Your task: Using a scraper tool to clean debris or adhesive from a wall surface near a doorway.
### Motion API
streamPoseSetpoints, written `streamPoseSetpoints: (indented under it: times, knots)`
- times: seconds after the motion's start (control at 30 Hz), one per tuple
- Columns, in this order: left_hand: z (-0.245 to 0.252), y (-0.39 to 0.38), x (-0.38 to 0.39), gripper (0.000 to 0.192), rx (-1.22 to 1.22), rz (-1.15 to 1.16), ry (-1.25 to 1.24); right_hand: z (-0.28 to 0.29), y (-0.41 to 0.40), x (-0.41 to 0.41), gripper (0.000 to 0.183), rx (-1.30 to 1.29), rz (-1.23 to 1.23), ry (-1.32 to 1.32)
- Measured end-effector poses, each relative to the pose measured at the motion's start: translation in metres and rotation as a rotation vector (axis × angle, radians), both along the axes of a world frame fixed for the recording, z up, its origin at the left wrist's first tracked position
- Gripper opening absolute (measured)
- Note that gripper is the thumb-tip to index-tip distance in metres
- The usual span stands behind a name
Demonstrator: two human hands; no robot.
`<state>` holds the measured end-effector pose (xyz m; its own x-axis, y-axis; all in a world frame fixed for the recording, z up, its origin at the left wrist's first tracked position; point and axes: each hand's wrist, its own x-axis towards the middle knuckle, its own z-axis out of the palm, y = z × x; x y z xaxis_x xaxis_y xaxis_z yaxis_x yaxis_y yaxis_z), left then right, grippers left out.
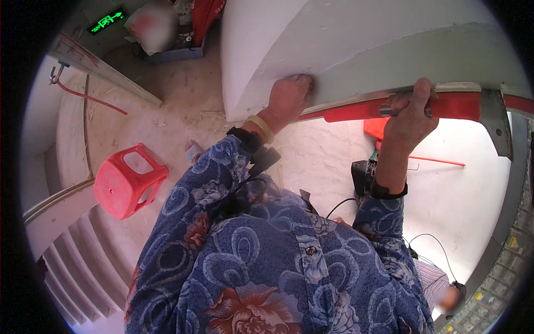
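Observation:
My left hand point(293, 92) is curled against the pale wall point(288, 54), close to its corner. Its fingertips are hidden, so I cannot tell whether it holds anything. My right hand point(413, 112) wraps around a bare metal stretch of a long red tool point(454, 106), thumb lying across the top. That tool lies along the wall's edge, and a flat grey metal plate point(496, 121) sticks out near its right end. Both wrists carry dark straps with small devices, and a yellowish bangle point(260, 128) circles the left one.
At the left stands a red plastic stool point(121, 183), with stairs point(81, 267) below it. A hook with a red cord point(89, 99) hangs by a beam. Bags point(183, 14) fill a grey box point(179, 54) at the top. Another person point(434, 273) is at lower right.

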<state>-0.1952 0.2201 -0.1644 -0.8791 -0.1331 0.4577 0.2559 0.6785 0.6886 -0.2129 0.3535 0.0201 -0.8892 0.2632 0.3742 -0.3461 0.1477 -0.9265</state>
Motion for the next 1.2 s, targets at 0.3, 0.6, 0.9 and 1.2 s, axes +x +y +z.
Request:
streamPoseSetpoints:
  times: [0.3, 0.6, 0.9, 1.2]
  knots:
    - [0.005, 0.007, 0.0, 0.015, -0.065, 0.071, -0.122, 0.001, 0.001, -0.001, 0.032, 0.014, -0.029, 0.002]
    - [-0.004, 0.004, 0.005, 0.016, -0.031, 0.156, -0.17, 0.002, 0.002, 0.002, 0.037, 0.089, -0.066, -0.074]
    - [0.008, 0.006, 0.012, 0.017, 0.189, 0.098, -0.151, 0.002, 0.003, 0.001, 0.043, 0.093, -0.029, -0.042]
    - [-0.007, 0.01, -0.002, 0.015, 0.127, 0.138, -0.028, 0.001, 0.0, 0.0, 0.04, 0.041, -0.009, -0.019]
